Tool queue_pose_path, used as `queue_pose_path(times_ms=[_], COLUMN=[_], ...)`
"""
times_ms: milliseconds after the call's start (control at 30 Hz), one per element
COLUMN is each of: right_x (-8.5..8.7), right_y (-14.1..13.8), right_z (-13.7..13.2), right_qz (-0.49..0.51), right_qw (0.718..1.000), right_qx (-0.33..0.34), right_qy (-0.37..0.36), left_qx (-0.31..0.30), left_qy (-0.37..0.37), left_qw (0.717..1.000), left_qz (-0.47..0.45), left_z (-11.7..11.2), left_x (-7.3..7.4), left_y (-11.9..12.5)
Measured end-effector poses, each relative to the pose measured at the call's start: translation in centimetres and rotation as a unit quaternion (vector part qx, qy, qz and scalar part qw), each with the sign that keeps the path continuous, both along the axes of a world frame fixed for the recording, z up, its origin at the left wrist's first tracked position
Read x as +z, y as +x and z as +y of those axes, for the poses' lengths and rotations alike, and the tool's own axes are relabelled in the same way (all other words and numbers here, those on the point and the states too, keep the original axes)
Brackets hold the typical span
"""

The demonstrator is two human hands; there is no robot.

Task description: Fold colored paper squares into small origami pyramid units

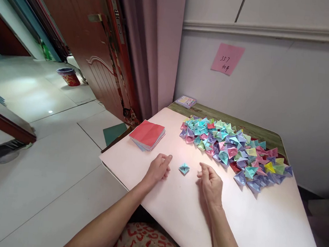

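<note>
A small light-blue folded paper piece (184, 169) lies on the white-topped table (174, 206) between my two hands, touching neither. To its left, my left hand (159, 168) rests with the thumb raised and the fingers loosely curled, nothing in it. My right hand (211, 183) is on the other side, its index finger stretched toward the piece and the other fingers bent, also holding nothing. Beyond my right hand spreads a heap of folded paper pieces (232, 149) in blue, purple, pink, green, yellow and red. Past my left hand sits a stack of square paper sheets (148, 133) with red on top.
At the table's back corner lies a small stack of printed cards (186, 101). A pink note (227, 59) with handwriting is stuck to the wall. On the left stand a brown door (75, 25), a curtain (143, 40) and a bin (69, 76) on the tiled floor.
</note>
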State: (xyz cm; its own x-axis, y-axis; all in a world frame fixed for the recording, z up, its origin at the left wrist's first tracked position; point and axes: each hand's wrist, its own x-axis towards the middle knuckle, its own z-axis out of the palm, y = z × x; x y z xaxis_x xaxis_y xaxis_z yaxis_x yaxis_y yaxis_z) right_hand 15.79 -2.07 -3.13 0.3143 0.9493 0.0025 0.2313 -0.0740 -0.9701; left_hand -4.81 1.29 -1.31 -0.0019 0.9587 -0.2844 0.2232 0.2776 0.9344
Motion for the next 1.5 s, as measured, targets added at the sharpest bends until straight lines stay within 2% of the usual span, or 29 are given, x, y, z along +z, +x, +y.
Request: queue_pose_path(times_ms=[67,233,333,433,533,700,867,1000,1133,1233,1400,1500], right_x=[-0.3,-1.0,-1.3,-1.6,-2.0,-2.5,-2.1,-2.0,-1.9,-1.7,-1.2,-1.0], right_y=[0.2,0.1,-0.4,-0.9,-1.1,-0.7,-0.8,-1.0,-1.0,-0.7,-0.2,0.0], right_z=[0.1,0.3,0.5,0.8,1.0,1.2,1.2,1.5,1.6,1.3,0.4,0.2], right_qz=[0.004,-0.036,-0.11,-0.197,-0.277,-0.31,-0.285,-0.255,-0.261,-0.288,-0.344,-0.366], right_qw=[0.999,0.998,0.99,0.965,0.939,0.929,0.94,0.95,0.95,0.939,0.91,0.898], right_qx=[-0.05,-0.049,0.007,0.087,0.108,0.09,0.073,0.065,0.059,0.08,0.158,0.174], right_qy=[0.0,0.021,0.087,0.147,0.172,0.18,0.175,0.167,0.16,0.171,0.171,0.173], left_qx=[0.032,0.016,-0.018,-0.084,-0.126,-0.127,-0.104,-0.08,-0.054,-0.094,-0.169,-0.201], left_qy=[0.055,0.172,0.232,0.288,0.321,0.321,0.277,0.218,0.206,0.24,0.296,0.32], left_qw=[0.998,0.983,0.969,0.95,0.933,0.923,0.936,0.962,0.974,0.963,0.923,0.897], left_qz=[0.02,0.056,0.087,0.092,0.103,0.171,0.191,0.146,0.073,0.082,0.176,0.228], left_z=[0.2,0.0,-0.1,-0.1,0.3,1.0,1.4,1.6,1.6,1.4,0.7,0.4], left_x=[-0.1,-0.6,-1.1,-1.5,-2.0,-2.1,-1.8,-1.9,-1.9,-1.8,-1.7,-1.5], left_y=[-0.7,-0.4,0.5,1.6,2.6,3.5,2.9,2.3,2.0,1.6,1.1,1.0])
